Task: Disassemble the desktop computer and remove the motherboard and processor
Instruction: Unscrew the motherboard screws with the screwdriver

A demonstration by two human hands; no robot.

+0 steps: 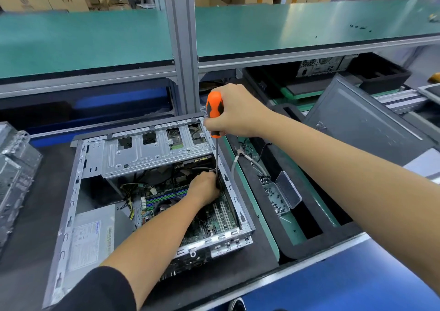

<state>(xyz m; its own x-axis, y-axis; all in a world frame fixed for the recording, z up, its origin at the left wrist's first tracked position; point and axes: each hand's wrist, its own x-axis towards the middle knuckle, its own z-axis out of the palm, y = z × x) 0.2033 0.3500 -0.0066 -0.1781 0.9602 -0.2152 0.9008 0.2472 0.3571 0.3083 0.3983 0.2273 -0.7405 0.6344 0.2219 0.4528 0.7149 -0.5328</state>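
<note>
Orange-handled screwdriver gripped upright in right hand; shaft runs down to left hand, fingers curled at tip, hold unclear. Motherboard beneath left hand, inside open case. Step judged: unscrewing board mount. Next: seat tip squarely, turn, catch screw.

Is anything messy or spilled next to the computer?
Yes. Beside the open computer case, the small clear screw box lies with its lid flipped open, and tiny screws sit loose on the black foam outside it. A loose grey cable also trails over the case's right edge.
</note>
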